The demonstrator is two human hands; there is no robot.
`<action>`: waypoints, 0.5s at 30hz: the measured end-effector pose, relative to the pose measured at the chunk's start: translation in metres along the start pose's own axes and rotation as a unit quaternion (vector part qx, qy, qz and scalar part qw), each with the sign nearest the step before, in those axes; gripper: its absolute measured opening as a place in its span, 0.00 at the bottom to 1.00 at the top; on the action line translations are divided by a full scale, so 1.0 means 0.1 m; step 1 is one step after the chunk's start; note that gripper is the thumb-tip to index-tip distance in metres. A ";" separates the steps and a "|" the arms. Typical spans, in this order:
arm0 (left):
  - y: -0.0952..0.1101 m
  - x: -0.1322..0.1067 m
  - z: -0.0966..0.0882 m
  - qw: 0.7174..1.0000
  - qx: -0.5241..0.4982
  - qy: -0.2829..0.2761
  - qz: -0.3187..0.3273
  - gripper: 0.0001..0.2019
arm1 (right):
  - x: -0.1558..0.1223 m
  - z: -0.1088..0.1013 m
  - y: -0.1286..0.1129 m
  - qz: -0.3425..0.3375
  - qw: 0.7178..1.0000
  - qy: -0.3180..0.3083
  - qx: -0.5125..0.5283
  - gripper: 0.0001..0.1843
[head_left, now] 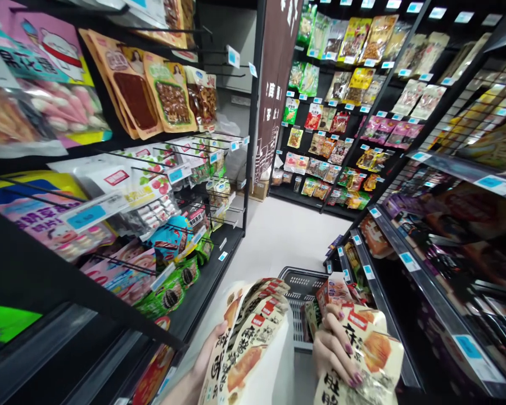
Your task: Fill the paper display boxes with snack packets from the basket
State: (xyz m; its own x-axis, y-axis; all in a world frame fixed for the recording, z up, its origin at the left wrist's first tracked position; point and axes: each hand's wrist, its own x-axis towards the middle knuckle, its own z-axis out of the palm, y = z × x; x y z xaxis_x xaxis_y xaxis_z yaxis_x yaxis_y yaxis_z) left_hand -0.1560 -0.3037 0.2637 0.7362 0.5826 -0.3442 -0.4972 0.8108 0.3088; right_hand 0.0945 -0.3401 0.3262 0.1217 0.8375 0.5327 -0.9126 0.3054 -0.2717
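Note:
My left hand (208, 351) is closed around a fanned stack of several beige snack packets (253, 332) with black lettering, held upright at the bottom centre; only the thumb and part of the palm show. My right hand (335, 349) grips another beige snack packet (373, 360) of the same kind at the bottom right, fingers wrapped over its front. Behind both hands a dark plastic shopping basket (301, 281) stands on the floor with a few packets inside.
A narrow shop aisle with a pale floor (274, 236). On the left, peg hooks carry hanging snack bags (152, 95). Shelves with blue price tags (407, 261) run along the right. A far wall of packets (341, 112) and a cardboard box (259, 188) close the aisle.

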 end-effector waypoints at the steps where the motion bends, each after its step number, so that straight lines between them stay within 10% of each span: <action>1: 0.00 0.00 -0.01 1.000 0.002 -0.001 -0.004 0.21 | 0.00 -0.01 0.01 0.003 0.998 -0.034 0.056 0.20; 4: 0.02 -0.01 0.00 0.999 0.003 -0.017 -0.036 0.24 | -0.03 -0.04 0.00 0.023 0.990 -0.013 0.136 0.17; 7: 0.05 -0.01 0.04 0.999 -0.001 -0.025 -0.039 0.29 | -0.04 -0.03 -0.07 0.034 0.980 0.194 0.023 0.16; 10: 0.08 0.00 0.09 0.999 -0.003 -0.015 -0.039 0.29 | 0.00 0.05 -0.12 0.032 0.918 0.361 -0.161 0.17; 15: 0.08 0.04 0.09 0.999 -0.027 -0.025 -0.040 0.23 | 0.03 0.27 -0.05 0.012 0.812 0.401 -0.423 0.24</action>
State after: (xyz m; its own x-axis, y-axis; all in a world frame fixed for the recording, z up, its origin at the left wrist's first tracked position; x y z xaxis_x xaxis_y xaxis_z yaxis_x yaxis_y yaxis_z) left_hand -0.1525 -0.2953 0.2730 0.7958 0.5136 -0.3209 -0.4587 0.8571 0.2343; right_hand 0.0886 -0.3511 0.3509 0.6328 0.7698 -0.0834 -0.3648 0.2014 -0.9091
